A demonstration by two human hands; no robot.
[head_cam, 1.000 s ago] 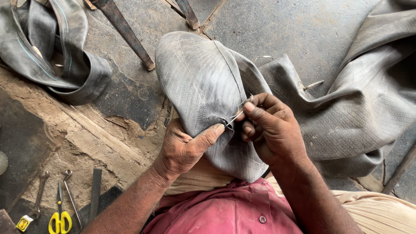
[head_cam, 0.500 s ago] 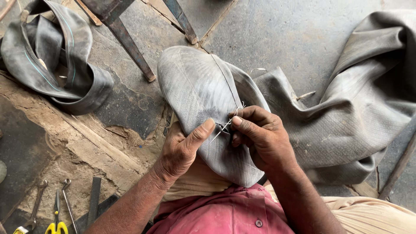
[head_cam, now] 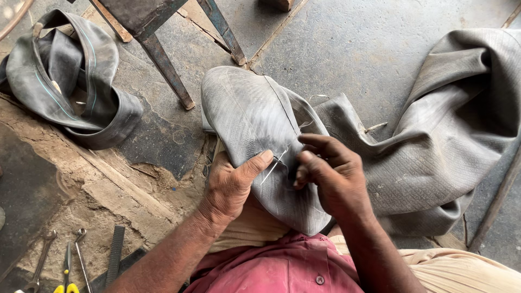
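Across my lap lies a large grey rubber inner tube [head_cam: 255, 125], folded over my knee and trailing off to the right over the concrete floor [head_cam: 369, 49]. I see my left hand [head_cam: 230, 187] clamped on the tube's near fold, thumb stretched out along the rubber and fingers tucked beneath, so that grip is closed on the tube. My right hand [head_cam: 331, 179] sits just beside it, fingers curled in and pinched together at the seam; a thin pale thread [head_cam: 274, 165] runs between the two hands, and the right grip seems closed on its end, though whether a needle is in there I cannot tell.

Well apart at upper left, a second crumpled grey inner tube [head_cam: 70, 81] lies on the floor. Between the two tubes stand the rusty metal legs of a stool [head_cam: 168, 65]. Down at lower left, on the dirt, lie a flat metal file [head_cam: 115, 252], spanners [head_cam: 43, 260] and yellow-handled scissors [head_cam: 68, 271].
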